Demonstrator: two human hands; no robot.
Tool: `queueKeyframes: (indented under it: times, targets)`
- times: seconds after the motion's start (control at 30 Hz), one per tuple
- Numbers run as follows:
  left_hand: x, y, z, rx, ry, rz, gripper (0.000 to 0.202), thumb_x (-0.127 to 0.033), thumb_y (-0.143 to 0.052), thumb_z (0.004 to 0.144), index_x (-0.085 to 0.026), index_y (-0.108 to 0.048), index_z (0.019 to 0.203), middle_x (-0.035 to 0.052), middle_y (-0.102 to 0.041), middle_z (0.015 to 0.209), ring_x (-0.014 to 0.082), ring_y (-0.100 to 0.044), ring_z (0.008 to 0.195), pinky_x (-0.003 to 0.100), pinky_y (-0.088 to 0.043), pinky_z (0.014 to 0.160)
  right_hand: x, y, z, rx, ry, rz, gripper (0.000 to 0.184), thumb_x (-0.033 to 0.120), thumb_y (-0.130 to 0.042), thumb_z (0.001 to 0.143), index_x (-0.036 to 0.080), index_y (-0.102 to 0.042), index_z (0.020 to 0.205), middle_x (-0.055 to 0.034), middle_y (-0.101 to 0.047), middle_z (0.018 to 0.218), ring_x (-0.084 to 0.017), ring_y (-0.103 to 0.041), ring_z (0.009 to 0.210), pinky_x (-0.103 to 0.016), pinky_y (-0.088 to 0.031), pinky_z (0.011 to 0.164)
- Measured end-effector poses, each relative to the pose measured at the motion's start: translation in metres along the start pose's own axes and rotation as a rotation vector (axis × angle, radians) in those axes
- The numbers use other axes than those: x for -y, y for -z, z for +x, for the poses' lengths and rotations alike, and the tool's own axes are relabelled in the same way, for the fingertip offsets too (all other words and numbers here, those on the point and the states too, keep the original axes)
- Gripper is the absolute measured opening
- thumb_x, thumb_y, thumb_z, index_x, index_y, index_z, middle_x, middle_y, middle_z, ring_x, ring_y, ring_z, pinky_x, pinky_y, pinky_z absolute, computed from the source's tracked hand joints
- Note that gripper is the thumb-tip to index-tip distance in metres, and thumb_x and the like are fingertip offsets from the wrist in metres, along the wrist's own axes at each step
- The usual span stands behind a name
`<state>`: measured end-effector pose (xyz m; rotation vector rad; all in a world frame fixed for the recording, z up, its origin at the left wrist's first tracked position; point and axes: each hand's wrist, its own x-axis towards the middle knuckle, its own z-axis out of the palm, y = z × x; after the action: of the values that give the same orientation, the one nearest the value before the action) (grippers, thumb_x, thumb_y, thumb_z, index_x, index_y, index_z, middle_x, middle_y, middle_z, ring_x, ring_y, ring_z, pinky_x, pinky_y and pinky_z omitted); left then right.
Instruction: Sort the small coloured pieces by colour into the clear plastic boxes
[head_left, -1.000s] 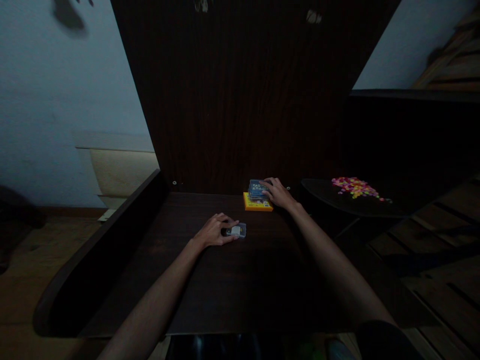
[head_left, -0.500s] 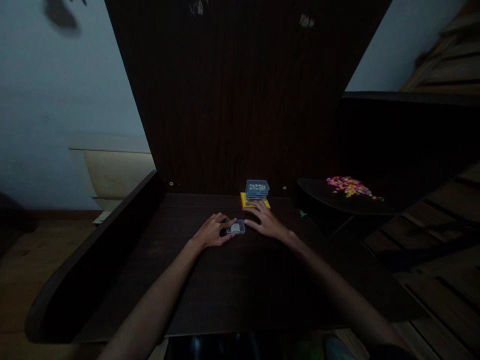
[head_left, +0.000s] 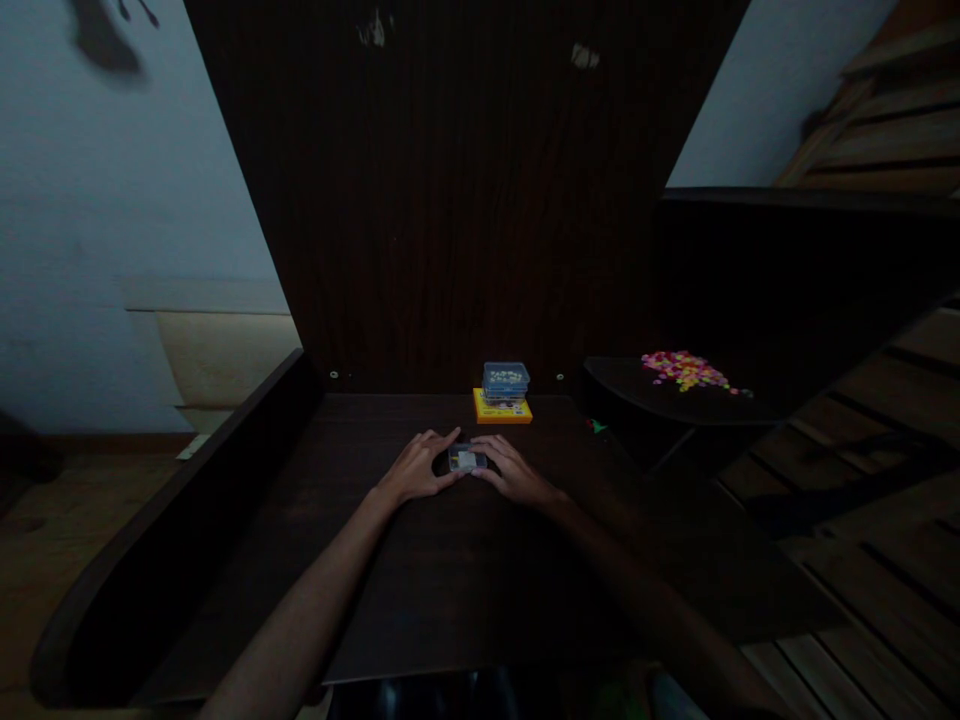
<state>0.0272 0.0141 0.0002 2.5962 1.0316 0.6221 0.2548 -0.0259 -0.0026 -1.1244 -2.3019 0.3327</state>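
Observation:
A small clear plastic box (head_left: 466,460) with a pale piece inside lies on the dark wooden desk, between my two hands. My left hand (head_left: 417,467) reaches round its left side, thumb at the near edge and index finger at the far edge. From the right, my right hand (head_left: 516,470) grips the box with thumb and fingertips. Just beyond the hands, a stack of clear plastic boxes (head_left: 505,380) holding small pale pieces rests on a yellow box (head_left: 502,413). Dim light hides the fine detail of the contents.
Many pink, yellow and orange small pieces (head_left: 686,370) lie heaped on a dark corner shelf (head_left: 615,378) at the right. A small green item (head_left: 597,426) is near the desk's right side. A raised side panel (head_left: 187,510) borders the left; a tall dark board (head_left: 465,200) stands behind.
My right hand has come away from the yellow box, moving left and nearer, onto the small clear box. My left hand stays beside that box. The view has shifted slightly.

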Motion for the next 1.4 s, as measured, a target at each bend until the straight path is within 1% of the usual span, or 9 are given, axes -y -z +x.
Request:
queueKeyframes:
  times: [0.13,0.2,0.33,0.43,0.53,0.67,0.87,1.1,1.4]
  targets:
    - [0.002,-0.002,0.001,0.015,0.038,0.034,0.088,-0.059,-0.055,0.077,-0.02,-0.02,0.147,0.0121,-0.048,0.139,0.0294,-0.043,0.126,0.047,-0.03,0.107,-0.003,0.017,0.001,-0.088,0.004,0.011,0.035,0.035,-0.05,0.089,0.025,-0.052,0.123,-0.0086,-0.056,0.121,-0.025,-0.05,0.116,-0.043,-0.041,0.101]
    - [0.004,-0.003,0.002,0.031,0.059,0.057,0.084,-0.062,-0.051,0.079,-0.019,-0.026,0.146,0.0124,-0.047,0.14,0.0302,-0.041,0.128,0.048,-0.029,0.108,-0.008,0.032,0.005,-0.137,0.021,-0.02,0.034,0.033,-0.048,0.091,0.023,-0.051,0.123,-0.01,-0.054,0.123,-0.025,-0.048,0.118,-0.045,-0.039,0.102]
    - [0.005,-0.005,0.003,0.038,0.034,0.091,0.066,-0.062,-0.044,0.083,-0.02,-0.048,0.134,0.0104,-0.049,0.137,0.0292,-0.041,0.127,0.046,-0.03,0.107,-0.024,0.073,0.024,-0.228,0.024,-0.145,0.033,0.032,-0.046,0.092,0.024,-0.051,0.123,-0.0106,-0.053,0.123,-0.026,-0.046,0.117,-0.049,-0.038,0.101]
    - [0.005,-0.004,0.003,0.022,0.033,0.097,0.061,-0.059,-0.043,0.085,-0.019,-0.052,0.13,0.0099,-0.05,0.136,0.0281,-0.042,0.125,0.046,-0.032,0.106,-0.04,0.098,0.044,-0.248,0.022,-0.225,0.031,0.031,-0.044,0.092,0.022,-0.052,0.12,-0.0114,-0.053,0.122,-0.026,-0.046,0.117,-0.047,-0.038,0.101]
    - [0.003,-0.002,0.003,0.022,0.033,0.097,0.06,-0.058,-0.044,0.085,-0.019,-0.052,0.13,0.0098,-0.051,0.136,0.0277,-0.042,0.125,0.045,-0.033,0.105,-0.057,0.112,0.063,-0.232,0.003,-0.268,0.029,0.03,-0.044,0.091,0.02,-0.054,0.116,-0.0114,-0.054,0.121,-0.025,-0.047,0.115,-0.045,-0.038,0.1]
    - [0.002,-0.001,0.003,0.034,0.037,0.091,0.06,-0.058,-0.044,0.085,-0.019,-0.052,0.13,0.0096,-0.05,0.136,0.0277,-0.042,0.125,0.045,-0.033,0.105,-0.077,0.114,0.078,-0.206,-0.021,-0.291,0.027,0.026,-0.046,0.088,0.019,-0.056,0.113,-0.0109,-0.056,0.117,-0.026,-0.048,0.111,-0.045,-0.038,0.099]
    - [0.002,-0.002,0.002,0.026,0.041,0.082,0.059,-0.058,-0.043,0.086,-0.019,-0.052,0.13,0.0097,-0.051,0.135,0.0274,-0.041,0.125,0.045,-0.031,0.106,-0.091,0.11,0.082,-0.173,-0.024,-0.314,0.029,0.028,-0.046,0.088,0.02,-0.057,0.113,-0.0098,-0.058,0.115,-0.027,-0.048,0.107,-0.047,-0.039,0.097]
    - [-0.001,0.0,0.002,0.028,0.036,0.073,0.059,-0.057,-0.043,0.086,-0.019,-0.052,0.13,0.01,-0.051,0.135,0.0277,-0.042,0.125,0.046,-0.032,0.106,-0.093,0.108,0.086,-0.185,-0.089,-0.393,0.035,0.03,-0.046,0.087,0.021,-0.058,0.118,-0.012,-0.05,0.12,-0.029,-0.045,0.109,-0.049,-0.039,0.096]
    - [0.001,0.0,0.001,0.033,0.046,0.073,0.059,-0.057,-0.042,0.087,-0.019,-0.051,0.13,0.0103,-0.05,0.136,0.0276,-0.041,0.126,0.046,-0.032,0.107,-0.086,0.113,0.086,-0.145,-0.122,-0.471,0.037,0.032,-0.049,0.087,0.023,-0.059,0.121,-0.0114,-0.049,0.119,-0.03,-0.045,0.109,-0.049,-0.042,0.095]
